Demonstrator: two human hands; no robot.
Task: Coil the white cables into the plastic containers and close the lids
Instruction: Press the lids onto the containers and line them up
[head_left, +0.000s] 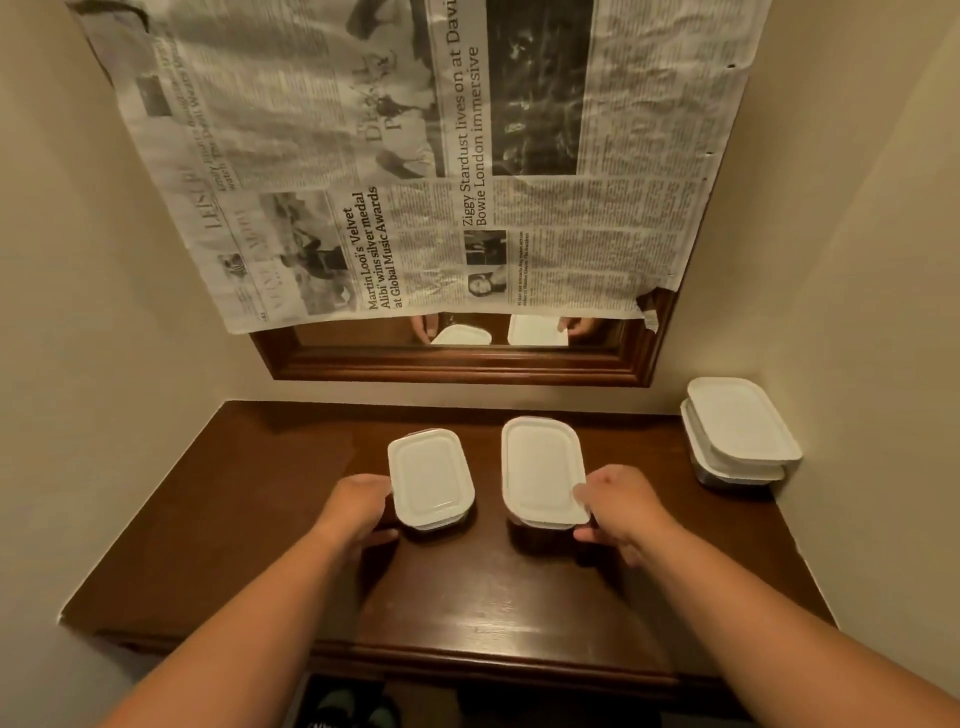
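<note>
Left hand grips near-left corner of the left container; right hand pinches near-right corner of the right container — both lids on, side by side mid-shelf. Two more lidded containers stacked at far right, by the wall. No cables visible — contents can't tell.
</note>
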